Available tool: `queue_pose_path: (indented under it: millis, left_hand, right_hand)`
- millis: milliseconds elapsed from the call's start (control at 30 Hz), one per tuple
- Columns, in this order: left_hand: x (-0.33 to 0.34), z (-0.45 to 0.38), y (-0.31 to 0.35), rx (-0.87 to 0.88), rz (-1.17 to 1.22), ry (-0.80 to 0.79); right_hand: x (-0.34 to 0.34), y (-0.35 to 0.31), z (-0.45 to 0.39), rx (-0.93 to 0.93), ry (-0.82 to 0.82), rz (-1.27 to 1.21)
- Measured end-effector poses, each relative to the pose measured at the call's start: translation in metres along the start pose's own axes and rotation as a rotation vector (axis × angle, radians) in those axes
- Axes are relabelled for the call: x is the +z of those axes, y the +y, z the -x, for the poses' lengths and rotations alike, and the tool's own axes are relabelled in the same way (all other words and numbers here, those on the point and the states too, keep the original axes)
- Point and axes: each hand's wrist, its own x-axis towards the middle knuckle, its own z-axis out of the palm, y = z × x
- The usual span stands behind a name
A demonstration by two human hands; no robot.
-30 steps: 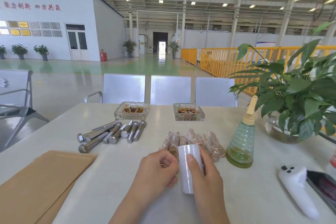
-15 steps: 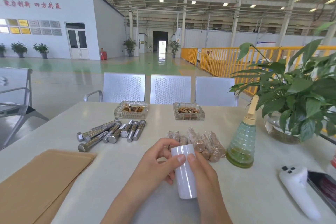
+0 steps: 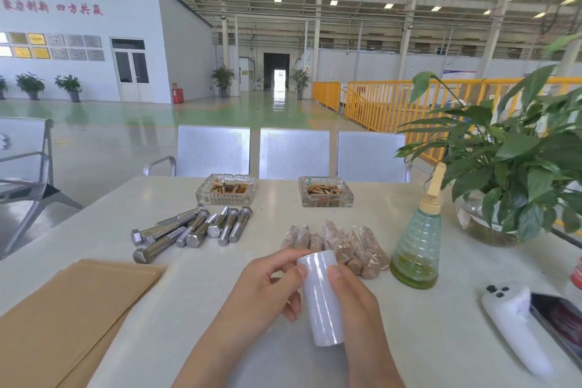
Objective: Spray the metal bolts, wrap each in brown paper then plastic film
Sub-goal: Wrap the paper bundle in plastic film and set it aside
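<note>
Both hands are clamped on the roll of plastic film (image 3: 321,296), the left hand (image 3: 264,290) on its near side and the right hand (image 3: 356,302) opposite. Since a second ago the left fingers (image 3: 285,257) have crept up to the roll's top edge, probably hunting the film's loose end. Beyond the hands lie the wrapped bolts (image 3: 337,242); bare metal bolts (image 3: 192,227) wait far-left, brown paper (image 3: 69,312) near-left on the worktop (image 3: 409,340).

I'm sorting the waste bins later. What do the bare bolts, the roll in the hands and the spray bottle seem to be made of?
Bare bolts: metal, likely steel, with a bright grey sheen and cut threads.
Roll, held by the left hand and right hand: glossy white, probably wound plastic film.
Spray bottle: clear greenish ribbed body, plastic or glass; beige nozzle looks plastic.
</note>
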Motion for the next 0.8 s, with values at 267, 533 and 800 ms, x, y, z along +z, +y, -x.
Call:
queue_pose_path:
  millis: [267, 533, 800]
  left_hand:
    - [-0.004, 0.004, -0.002, 0.072, -0.183, 0.033]
    - [-0.015, 0.003, 0.007, 0.011, -0.074, -0.132]
    - [-0.018, 0.006, 0.009, -0.039, -0.016, -0.180]
  right_hand:
    - [0.006, -0.002, 0.007, -0.065, 0.022, 0.163]
    - [0.005, -0.001, 0.006, -0.040, 0.033, 0.172]
    - [0.004, -0.001, 0.005, -0.036, 0.033, 0.166]
